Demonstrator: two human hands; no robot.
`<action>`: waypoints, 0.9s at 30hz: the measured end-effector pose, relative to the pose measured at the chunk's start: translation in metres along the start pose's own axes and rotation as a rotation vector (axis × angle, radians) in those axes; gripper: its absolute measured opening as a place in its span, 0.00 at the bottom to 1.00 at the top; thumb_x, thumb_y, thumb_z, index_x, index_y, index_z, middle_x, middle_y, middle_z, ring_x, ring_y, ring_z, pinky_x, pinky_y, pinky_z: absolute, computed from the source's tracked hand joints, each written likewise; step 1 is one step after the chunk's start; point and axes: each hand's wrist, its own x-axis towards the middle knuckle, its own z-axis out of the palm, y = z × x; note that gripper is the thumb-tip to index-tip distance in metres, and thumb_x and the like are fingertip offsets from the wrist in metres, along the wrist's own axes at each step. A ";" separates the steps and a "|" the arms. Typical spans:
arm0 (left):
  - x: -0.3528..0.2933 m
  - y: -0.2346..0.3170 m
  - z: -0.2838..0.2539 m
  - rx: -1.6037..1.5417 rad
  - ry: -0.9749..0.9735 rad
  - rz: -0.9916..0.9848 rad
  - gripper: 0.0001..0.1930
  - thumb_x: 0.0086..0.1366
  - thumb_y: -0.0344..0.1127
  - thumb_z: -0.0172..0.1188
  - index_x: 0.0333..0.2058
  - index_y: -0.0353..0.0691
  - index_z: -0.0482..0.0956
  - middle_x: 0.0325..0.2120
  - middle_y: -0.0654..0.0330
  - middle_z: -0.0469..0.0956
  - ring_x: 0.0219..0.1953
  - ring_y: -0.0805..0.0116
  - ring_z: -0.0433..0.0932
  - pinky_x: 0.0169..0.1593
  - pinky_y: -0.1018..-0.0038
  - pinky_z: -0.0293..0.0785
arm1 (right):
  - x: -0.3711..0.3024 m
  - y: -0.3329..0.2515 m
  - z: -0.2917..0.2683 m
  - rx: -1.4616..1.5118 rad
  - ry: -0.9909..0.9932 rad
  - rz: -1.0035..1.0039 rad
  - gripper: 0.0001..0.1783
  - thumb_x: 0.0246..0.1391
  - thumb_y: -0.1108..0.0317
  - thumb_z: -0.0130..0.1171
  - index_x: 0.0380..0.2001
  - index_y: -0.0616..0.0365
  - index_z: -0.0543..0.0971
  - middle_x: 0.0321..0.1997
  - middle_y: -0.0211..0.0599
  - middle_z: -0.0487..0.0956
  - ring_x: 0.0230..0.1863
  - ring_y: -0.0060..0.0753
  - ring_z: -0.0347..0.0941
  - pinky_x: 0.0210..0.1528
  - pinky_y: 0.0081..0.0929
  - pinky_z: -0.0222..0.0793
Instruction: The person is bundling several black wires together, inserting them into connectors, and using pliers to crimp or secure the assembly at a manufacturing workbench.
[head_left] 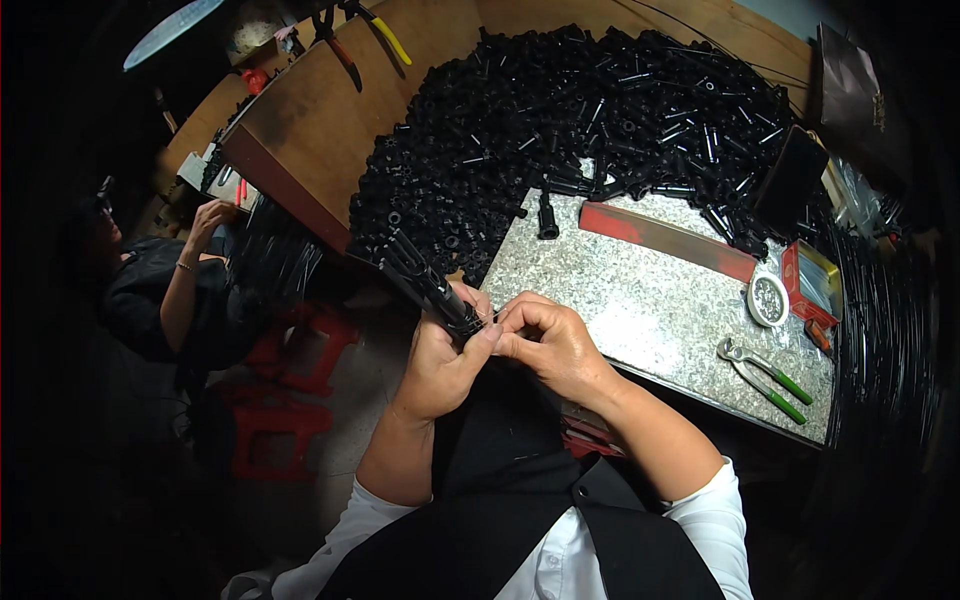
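My left hand (443, 366) is closed round a black part with several slender rods (425, 285), which tilts up and to the left. Thumb and fingers of my right hand (553, 349) are pinched together at the lower end of that part, touching my left fingertips. Something thin and wire-like seems to show between the fingers, too small to make out. Both hands are in front of the near left corner of the speckled worktop (640, 310). Beyond them rises a large heap of black tubular parts (590, 110).
On the worktop lie a red-edged bar (665, 240), a white cup of small metal bits (768, 301), a red box (811, 283) and green-handled pincers (765, 380). Wooden boards (330, 130) wall the heap. Another person (150, 285) works at far left, near red stools (275, 430).
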 end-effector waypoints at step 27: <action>0.014 -0.014 0.009 -0.143 0.334 0.087 0.12 0.65 0.30 0.53 0.44 0.28 0.70 0.32 0.54 0.74 0.32 0.70 0.74 0.38 0.76 0.72 | -0.130 -0.045 -0.133 -1.029 0.417 -0.193 0.15 0.44 0.71 0.68 0.31 0.62 0.71 0.33 0.41 0.71 0.32 0.40 0.72 0.33 0.30 0.68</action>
